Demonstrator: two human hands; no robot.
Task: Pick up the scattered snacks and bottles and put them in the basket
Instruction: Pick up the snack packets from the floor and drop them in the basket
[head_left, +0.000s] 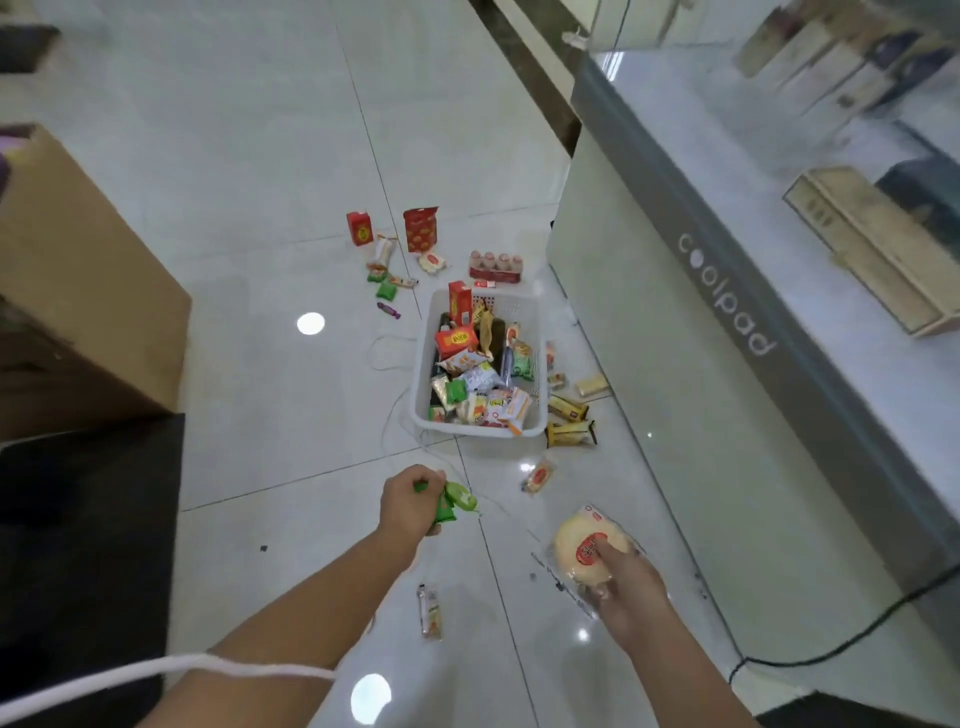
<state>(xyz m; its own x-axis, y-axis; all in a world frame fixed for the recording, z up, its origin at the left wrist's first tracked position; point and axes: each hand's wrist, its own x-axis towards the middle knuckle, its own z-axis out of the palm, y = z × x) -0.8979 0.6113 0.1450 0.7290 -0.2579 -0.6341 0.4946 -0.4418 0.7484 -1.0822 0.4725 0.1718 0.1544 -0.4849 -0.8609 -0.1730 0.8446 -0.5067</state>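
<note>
1. My right hand (626, 582) grips the round bread pack (592, 551); it is soft and light, so I hold its edge gently.
2. My left hand (410, 499) is closed on small green packets (454, 501), thin and slippery.
3. The basket (480, 426) stands on the floor ahead, already quite full.
</note>
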